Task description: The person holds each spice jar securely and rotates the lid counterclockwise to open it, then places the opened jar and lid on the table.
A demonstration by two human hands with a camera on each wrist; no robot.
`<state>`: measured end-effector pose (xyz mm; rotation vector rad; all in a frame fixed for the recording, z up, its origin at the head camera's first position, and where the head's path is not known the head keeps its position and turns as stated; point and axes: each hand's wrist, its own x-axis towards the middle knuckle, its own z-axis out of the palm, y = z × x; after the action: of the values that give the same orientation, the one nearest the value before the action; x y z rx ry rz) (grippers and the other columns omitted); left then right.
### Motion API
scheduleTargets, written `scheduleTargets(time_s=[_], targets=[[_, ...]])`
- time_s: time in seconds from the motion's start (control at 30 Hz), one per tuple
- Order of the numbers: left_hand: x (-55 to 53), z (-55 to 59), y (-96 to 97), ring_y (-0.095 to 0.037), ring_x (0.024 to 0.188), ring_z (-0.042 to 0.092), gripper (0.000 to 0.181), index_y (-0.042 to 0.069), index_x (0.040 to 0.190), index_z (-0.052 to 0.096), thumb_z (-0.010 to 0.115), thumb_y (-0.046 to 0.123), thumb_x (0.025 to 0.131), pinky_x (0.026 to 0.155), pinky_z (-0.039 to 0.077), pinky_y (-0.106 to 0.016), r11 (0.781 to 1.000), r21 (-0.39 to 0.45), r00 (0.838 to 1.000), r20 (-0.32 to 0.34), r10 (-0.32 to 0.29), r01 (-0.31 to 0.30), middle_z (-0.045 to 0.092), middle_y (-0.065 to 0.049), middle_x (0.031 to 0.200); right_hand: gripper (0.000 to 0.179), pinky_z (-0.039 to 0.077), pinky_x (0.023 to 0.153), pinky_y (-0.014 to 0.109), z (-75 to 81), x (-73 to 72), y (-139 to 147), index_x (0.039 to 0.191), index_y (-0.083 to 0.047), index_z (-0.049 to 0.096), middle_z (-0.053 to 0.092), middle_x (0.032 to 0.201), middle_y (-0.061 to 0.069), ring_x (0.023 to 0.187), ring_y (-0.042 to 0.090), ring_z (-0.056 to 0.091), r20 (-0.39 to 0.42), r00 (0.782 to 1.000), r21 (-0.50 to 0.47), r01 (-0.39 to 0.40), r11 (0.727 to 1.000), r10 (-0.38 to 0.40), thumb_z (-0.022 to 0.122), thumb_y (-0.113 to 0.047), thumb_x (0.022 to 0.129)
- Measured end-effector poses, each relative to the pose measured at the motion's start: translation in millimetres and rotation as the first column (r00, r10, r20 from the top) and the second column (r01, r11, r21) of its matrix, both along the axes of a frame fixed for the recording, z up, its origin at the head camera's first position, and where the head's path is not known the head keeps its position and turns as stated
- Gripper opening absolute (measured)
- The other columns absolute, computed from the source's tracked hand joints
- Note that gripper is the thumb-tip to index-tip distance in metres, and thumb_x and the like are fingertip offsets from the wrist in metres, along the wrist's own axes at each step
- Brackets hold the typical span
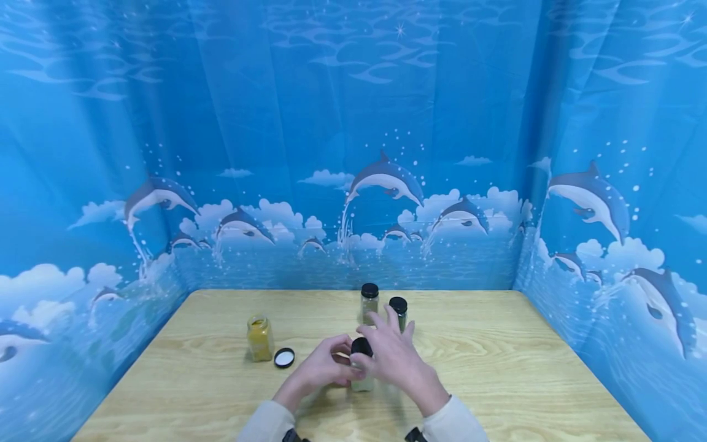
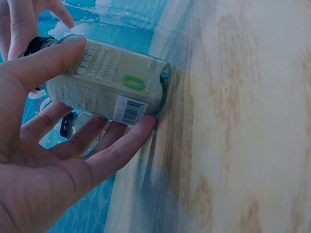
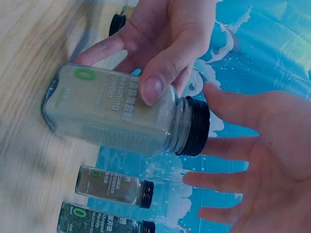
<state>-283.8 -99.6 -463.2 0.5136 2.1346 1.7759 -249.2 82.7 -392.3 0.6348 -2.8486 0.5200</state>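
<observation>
My left hand (image 1: 323, 365) holds a square glass jar of seasoning powder (image 2: 109, 80), its thumb across the label side and its fingers along the opposite side. The jar stands upright at the table's middle, its black screw lid (image 3: 195, 126) on. My right hand (image 1: 396, 355) is spread at that lid, with thumb and index fingertips right at its edge and the other fingers extended past it. Behind the hands are a cumin powder jar (image 3: 114, 187) and a chopped parsley jar (image 3: 92, 218), both with black lids.
To the left stands an uncapped jar of yellow powder (image 1: 259, 341). Beside it a loose black lid (image 1: 284, 358) lies with its white inside up. A blue dolphin-print curtain (image 1: 331, 123) borders the wooden table (image 1: 497, 380) at the back and sides.
</observation>
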Motion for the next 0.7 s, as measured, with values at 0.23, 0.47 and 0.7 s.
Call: scheduleTargets(time_s=[0.23,0.47,0.7], targets=[[-0.1,-1.1,0.2,-0.019,0.096,0.072,0.033,0.005,0.105,0.062,0.084,0.008,0.08,0.074,0.065,-0.039,1.0,0.001,1.0,0.004,0.006,-0.006,0.07,-0.009,0.112,0.038,0.017,0.102,0.094,-2.9,-1.8,-1.8,0.104,-0.013,0.079,0.054,0.152,0.017,0.152,0.053,0.026,-0.073,0.996,0.023,0.05,0.998,-0.048,0.082,-0.046,0.084],[-1.0,-1.0,0.4,-0.018,0.092,0.072,0.034,0.004,0.107,0.062,0.084,0.008,0.08,0.074,0.065,-0.038,1.0,0.002,1.0,0.008,0.0,0.0,0.069,-0.008,0.106,0.041,0.014,0.101,0.095,0.0,2.2,-1.9,0.123,-0.012,0.074,0.047,0.158,0.019,0.153,0.055,0.022,-0.008,1.0,0.038,0.002,0.999,-0.001,0.082,-0.03,0.087],[-1.8,-1.4,0.7,-0.018,0.092,0.072,0.036,0.004,0.109,0.063,0.084,0.007,0.08,0.075,0.066,-0.04,1.0,-0.005,1.0,0.004,0.002,-0.002,0.07,-0.009,0.107,0.045,0.014,0.101,0.095,2.8,5.2,-1.5,0.132,-0.016,0.069,0.044,0.16,0.019,0.154,0.054,0.02,0.041,0.999,0.071,-0.027,0.997,0.024,0.079,-0.017,0.088]])
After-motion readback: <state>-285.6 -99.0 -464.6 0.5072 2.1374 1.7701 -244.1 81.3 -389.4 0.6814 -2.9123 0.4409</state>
